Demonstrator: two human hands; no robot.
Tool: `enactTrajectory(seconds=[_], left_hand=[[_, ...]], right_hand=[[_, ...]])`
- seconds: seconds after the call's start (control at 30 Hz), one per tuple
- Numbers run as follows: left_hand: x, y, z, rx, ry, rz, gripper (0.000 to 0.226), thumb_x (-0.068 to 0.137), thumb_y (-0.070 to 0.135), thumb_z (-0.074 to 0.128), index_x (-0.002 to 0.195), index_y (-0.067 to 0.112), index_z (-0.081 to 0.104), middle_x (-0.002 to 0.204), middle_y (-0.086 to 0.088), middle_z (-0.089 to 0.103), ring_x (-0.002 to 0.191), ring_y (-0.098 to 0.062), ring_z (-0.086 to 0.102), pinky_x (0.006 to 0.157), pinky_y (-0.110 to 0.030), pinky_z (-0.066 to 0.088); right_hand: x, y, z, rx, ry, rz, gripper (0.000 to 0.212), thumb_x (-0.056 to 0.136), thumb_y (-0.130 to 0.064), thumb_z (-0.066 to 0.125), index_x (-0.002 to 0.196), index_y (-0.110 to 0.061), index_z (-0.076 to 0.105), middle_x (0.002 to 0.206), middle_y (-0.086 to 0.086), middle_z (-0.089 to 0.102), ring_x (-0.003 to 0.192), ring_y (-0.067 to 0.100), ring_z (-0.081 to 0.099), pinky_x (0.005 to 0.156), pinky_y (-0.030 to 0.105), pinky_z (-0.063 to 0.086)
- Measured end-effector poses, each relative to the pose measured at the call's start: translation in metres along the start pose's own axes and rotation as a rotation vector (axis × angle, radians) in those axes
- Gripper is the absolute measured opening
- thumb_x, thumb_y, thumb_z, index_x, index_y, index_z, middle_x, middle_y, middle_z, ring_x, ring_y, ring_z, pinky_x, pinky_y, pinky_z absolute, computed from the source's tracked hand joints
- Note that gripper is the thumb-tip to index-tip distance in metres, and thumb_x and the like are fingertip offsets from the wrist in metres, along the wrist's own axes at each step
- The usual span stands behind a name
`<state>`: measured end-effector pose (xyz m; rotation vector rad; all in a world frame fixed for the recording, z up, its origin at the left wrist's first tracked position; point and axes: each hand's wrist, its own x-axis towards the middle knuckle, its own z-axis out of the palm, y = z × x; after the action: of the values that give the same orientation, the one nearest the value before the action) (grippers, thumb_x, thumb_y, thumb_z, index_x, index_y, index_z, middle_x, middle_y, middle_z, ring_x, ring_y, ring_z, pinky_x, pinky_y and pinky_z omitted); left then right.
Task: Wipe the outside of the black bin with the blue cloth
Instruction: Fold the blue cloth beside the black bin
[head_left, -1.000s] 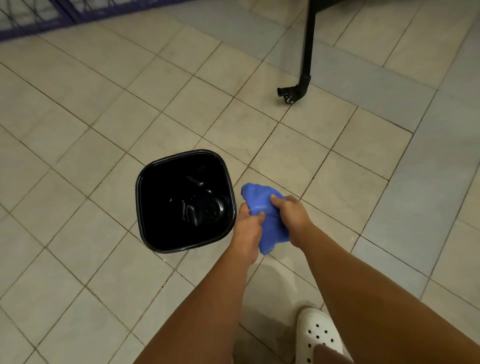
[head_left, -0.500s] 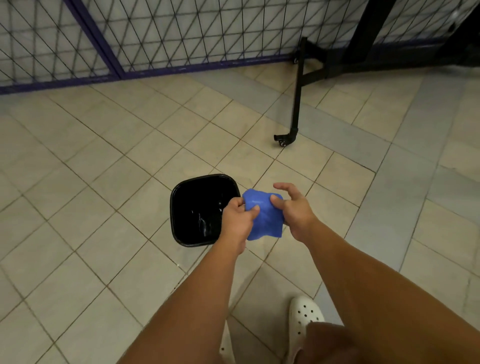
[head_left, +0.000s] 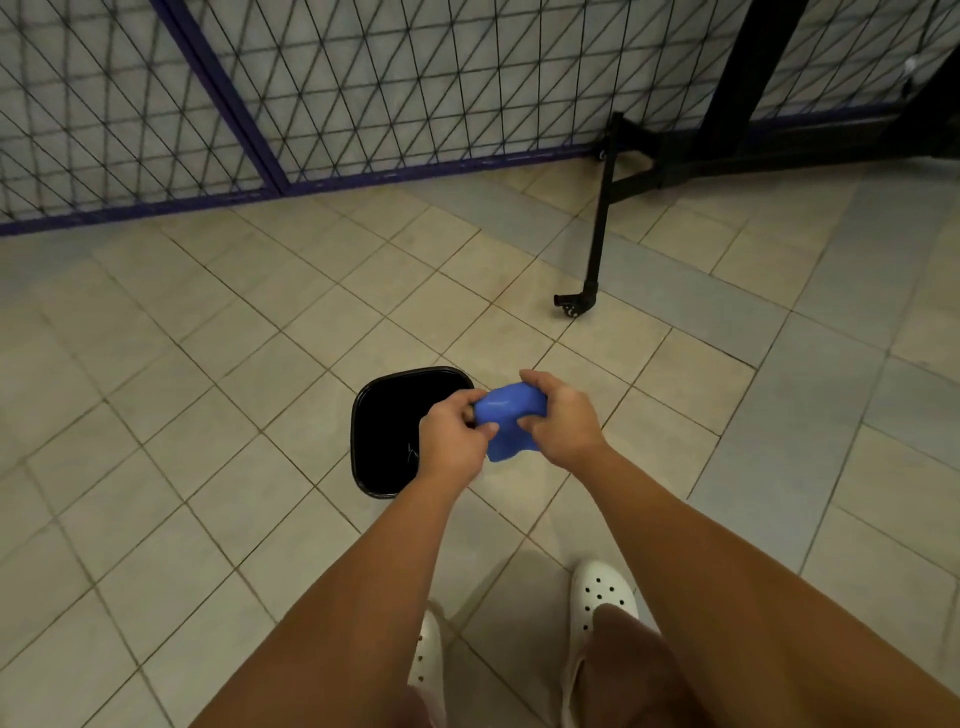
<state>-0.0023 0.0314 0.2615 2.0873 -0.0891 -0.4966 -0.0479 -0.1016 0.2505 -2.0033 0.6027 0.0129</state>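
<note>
Both hands, left hand (head_left: 451, 441) and right hand (head_left: 558, 421), grip the bunched blue cloth (head_left: 506, 421); black bin (head_left: 387, 431) stands at nine o'clock.

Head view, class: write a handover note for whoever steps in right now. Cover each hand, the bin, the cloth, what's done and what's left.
Left hand: grips the left side of the bunched blue cloth.
Right hand: grips its right side, fingers curled over the top.
Black bin: upright on the tiled floor, top open, partly behind the left hand in this view. The cloth does not appear to touch it.
Done: cloth in hand and gathered.
Left: all the wiping of the bin's outside.
</note>
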Motion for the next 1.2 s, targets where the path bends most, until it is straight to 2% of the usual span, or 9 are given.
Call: enactTrajectory(seconds=[0.13, 0.23, 0.4, 0.5, 0.63, 0.73, 0.83, 1.03, 1.2], left_hand=[[0.008, 0.002, -0.002, 0.057, 0.044, 0.065, 0.026, 0.084, -0.001, 0.066, 0.107, 0.01, 0.067, 0.096, 0.0, 0.059, 0.083, -0.013, 0.059, 0.08, -0.021, 0.046], [0.019, -0.012, -0.003, 0.043, 0.025, 0.103, 0.02, 0.086, 0.003, 0.064, 0.104, 0.011, 0.064, 0.105, -0.002, 0.053, 0.088, -0.015, 0.057, 0.08, -0.024, 0.045], [0.042, -0.039, 0.004, -0.137, -0.106, 0.037, 0.013, 0.093, 0.006, 0.055, 0.096, 0.019, 0.054, 0.096, -0.005, 0.063, 0.089, -0.018, 0.059, 0.078, -0.03, 0.047], [0.05, -0.049, 0.014, -0.246, -0.077, -0.027, 0.011, 0.096, 0.008, 0.054, 0.102, 0.016, 0.055, 0.104, -0.011, 0.065, 0.096, -0.021, 0.061, 0.086, -0.035, 0.051], [0.061, -0.059, 0.026, -0.316, -0.073, -0.07, 0.011, 0.096, 0.008, 0.054, 0.105, 0.014, 0.056, 0.104, -0.01, 0.067, 0.094, -0.02, 0.064, 0.088, -0.035, 0.054], [0.067, -0.061, 0.033, -0.338, -0.06, -0.074, 0.011, 0.097, 0.01, 0.055, 0.107, 0.015, 0.057, 0.103, -0.009, 0.068, 0.093, -0.019, 0.066, 0.085, -0.034, 0.055], [0.075, -0.064, 0.04, -0.345, -0.041, -0.109, 0.016, 0.097, 0.015, 0.056, 0.113, 0.011, 0.059, 0.104, -0.007, 0.069, 0.094, -0.019, 0.067, 0.085, -0.033, 0.055], [0.085, -0.075, 0.055, 0.134, 0.078, -0.152, 0.048, 0.097, 0.032, 0.053, 0.137, 0.007, 0.046, 0.135, -0.015, 0.05, 0.119, -0.03, 0.054, 0.096, -0.033, 0.042], [0.093, -0.089, 0.071, 0.386, -0.125, -0.336, 0.065, 0.1, 0.042, 0.041, 0.148, 0.003, 0.022, 0.146, -0.022, 0.041, 0.131, -0.039, 0.043, 0.099, -0.042, 0.04]], right_hand=[[0.007, 0.003, 0.007, -0.336, 0.116, -0.122, 0.036, 0.082, -0.018, 0.063, 0.117, -0.024, 0.057, 0.112, 0.005, 0.056, 0.111, 0.026, 0.043, 0.094, 0.034, 0.036], [0.014, 0.01, 0.011, -0.354, 0.135, -0.11, 0.028, 0.079, -0.031, 0.068, 0.106, -0.026, 0.063, 0.115, 0.005, 0.047, 0.112, 0.026, 0.036, 0.094, 0.033, 0.033], [0.023, 0.022, 0.022, 0.232, 0.024, 0.042, 0.021, 0.077, -0.017, 0.073, 0.088, -0.023, 0.056, 0.093, 0.008, 0.064, 0.091, 0.029, 0.062, 0.08, 0.043, 0.053], [0.026, 0.031, 0.029, 0.444, -0.011, 0.169, 0.045, 0.075, -0.016, 0.076, 0.111, -0.022, 0.05, 0.102, 0.015, 0.062, 0.094, 0.03, 0.063, 0.079, 0.04, 0.054], [0.031, 0.041, 0.034, 0.326, -0.064, 0.21, 0.073, 0.073, -0.007, 0.076, 0.133, -0.02, 0.037, 0.106, 0.003, 0.054, 0.092, 0.018, 0.058, 0.078, 0.031, 0.053], [0.036, 0.045, 0.038, 0.459, -0.019, 0.299, 0.068, 0.07, -0.003, 0.077, 0.129, -0.013, 0.044, 0.11, 0.007, 0.061, 0.096, 0.023, 0.063, 0.082, 0.039, 0.055], [0.04, 0.048, 0.036, 0.631, -0.017, 0.332, 0.043, 0.068, 0.0, 0.078, 0.107, -0.003, 0.061, 0.102, 0.014, 0.068, 0.09, 0.027, 0.068, 0.074, 0.038, 0.058], [0.046, 0.055, 0.034, 0.752, 0.081, 0.431, 0.016, 0.079, -0.012, 0.068, 0.094, -0.009, 0.063, 0.098, 0.014, 0.068, 0.086, 0.031, 0.067, 0.07, 0.042, 0.054], [0.048, 0.068, 0.041, 0.72, 0.096, 0.457, 0.026, 0.088, -0.016, 0.058, 0.113, -0.014, 0.052, 0.111, 0.013, 0.062, 0.095, 0.03, 0.064, 0.066, 0.038, 0.054]])
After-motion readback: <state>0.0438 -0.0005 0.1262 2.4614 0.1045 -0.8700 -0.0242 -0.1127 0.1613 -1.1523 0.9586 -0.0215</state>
